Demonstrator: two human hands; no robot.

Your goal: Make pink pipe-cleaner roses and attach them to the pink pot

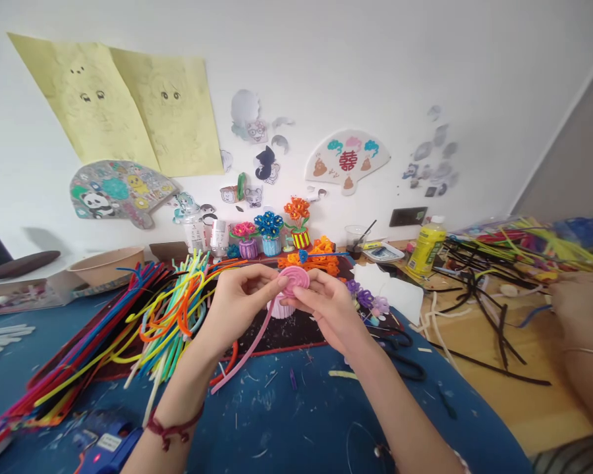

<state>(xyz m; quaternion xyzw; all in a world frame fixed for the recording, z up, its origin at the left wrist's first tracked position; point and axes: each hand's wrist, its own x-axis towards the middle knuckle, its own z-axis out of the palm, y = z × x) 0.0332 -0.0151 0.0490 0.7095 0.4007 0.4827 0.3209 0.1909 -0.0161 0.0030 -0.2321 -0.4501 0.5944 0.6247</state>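
A flat pink coil of pipe cleaner (295, 279) is pinched between both hands above the table. My left hand (250, 296) grips its left edge with thumb and fingers, and a loose pink tail hangs down from it to the lower left. My right hand (326, 299) pinches the right side of the same coil. Just below and behind the coil stands a small pale-pink pot-like piece (281, 311), partly hidden by the hands.
Bundles of coloured pipe cleaners (178, 309) lie at left, with a blue glue gun (109, 447) in front. Little flower pots (271, 245) line the wall. A yellow bottle (426, 247) and black pipe cleaners (501, 322) are at right, near another person's hand (580, 306).
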